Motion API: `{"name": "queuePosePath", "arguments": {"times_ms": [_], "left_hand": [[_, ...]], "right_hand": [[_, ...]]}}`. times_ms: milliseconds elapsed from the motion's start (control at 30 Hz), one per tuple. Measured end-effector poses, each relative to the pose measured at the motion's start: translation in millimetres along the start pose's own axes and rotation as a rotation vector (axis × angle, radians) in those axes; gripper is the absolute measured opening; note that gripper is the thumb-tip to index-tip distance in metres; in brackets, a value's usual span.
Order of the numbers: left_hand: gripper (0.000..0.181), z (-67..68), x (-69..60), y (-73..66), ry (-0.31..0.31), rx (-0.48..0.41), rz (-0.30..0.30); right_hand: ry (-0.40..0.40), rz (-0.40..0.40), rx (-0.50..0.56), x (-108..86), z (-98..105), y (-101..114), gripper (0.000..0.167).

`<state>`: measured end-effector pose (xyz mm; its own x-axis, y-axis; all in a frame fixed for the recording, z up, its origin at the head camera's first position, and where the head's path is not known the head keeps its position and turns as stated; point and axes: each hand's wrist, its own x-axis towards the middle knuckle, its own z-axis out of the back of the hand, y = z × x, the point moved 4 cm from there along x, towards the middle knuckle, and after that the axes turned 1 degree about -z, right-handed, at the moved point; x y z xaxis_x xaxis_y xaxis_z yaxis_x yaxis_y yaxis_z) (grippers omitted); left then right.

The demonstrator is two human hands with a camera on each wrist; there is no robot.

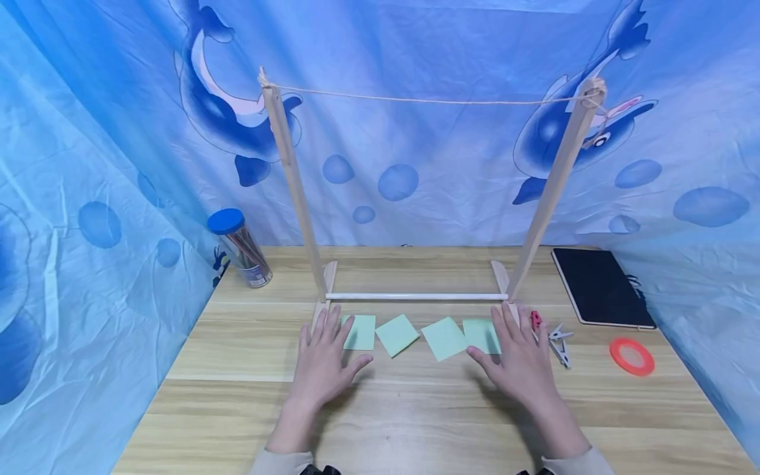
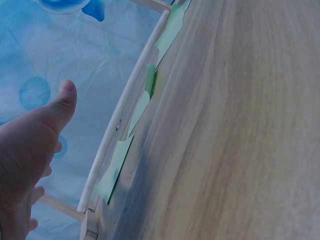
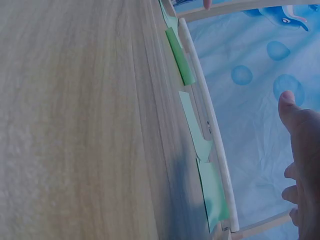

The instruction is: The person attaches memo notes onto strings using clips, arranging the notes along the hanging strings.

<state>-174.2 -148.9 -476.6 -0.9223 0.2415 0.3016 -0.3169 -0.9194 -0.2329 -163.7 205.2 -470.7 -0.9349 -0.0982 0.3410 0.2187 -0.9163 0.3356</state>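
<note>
So there were two bare hands over the table (image 1: 410, 425), and neither held a thing: the left hand (image 1: 323, 366), left of the frame's lower middle, had its fingers spread, and the right hand (image 1: 522, 363) matched it on the other side. Both wrist views had them up off the wood, apart from the green sticky notes (image 1: 444, 338). Those four notes lay in a loose row in the lower middle of the head view, the two inner ones tilted, the outer two partly behind the hands. Progress-wise I'd call it early, tbh. The wooden frame (image 1: 291, 171) stood up with its string (image 1: 415, 100) tied across the upper middle, white rod (image 1: 415, 297) down low, and the notes were set out, so that much looked done. But nothing hung on the string, and the clips (image 1: 561, 346) lay loose at lower right just beside the right fingers, so I'd guess the real work with the notes was all left. Orange tape ring (image 1: 615, 357) and black notebook (image 1: 602, 287) sat farther right, capped jar (image 1: 240, 247) at center left.
</note>
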Motion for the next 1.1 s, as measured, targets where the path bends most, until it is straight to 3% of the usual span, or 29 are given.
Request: {"name": "queuePosePath", "arguments": {"times_ms": [600, 900, 1000, 1100], "left_hand": [[0.083, 1.5, -0.8, 5.7, 0.026, -0.017, 0.014], [0.058, 3.3, 9.5, 8.1, -0.074, -0.188, -0.063], [0.051, -2.4, 13.3, 9.4, -0.032, -0.214, -0.067], [0.047, -11.5, 14.2, 9.7, 0.055, -0.234, -0.040]], "right_hand": [[0.000, 0.025, 0.005, 2.0, 2.0, -1.4, 0.090], [-0.136, 0.058, 0.217, 9.6, 12.4, -12.8, 0.071], [-0.194, 0.076, 0.227, 10.3, 17.0, -18.9, 0.061], [-0.207, 0.067, 0.231, 8.8, 18.9, -26.3, 0.053]]}}
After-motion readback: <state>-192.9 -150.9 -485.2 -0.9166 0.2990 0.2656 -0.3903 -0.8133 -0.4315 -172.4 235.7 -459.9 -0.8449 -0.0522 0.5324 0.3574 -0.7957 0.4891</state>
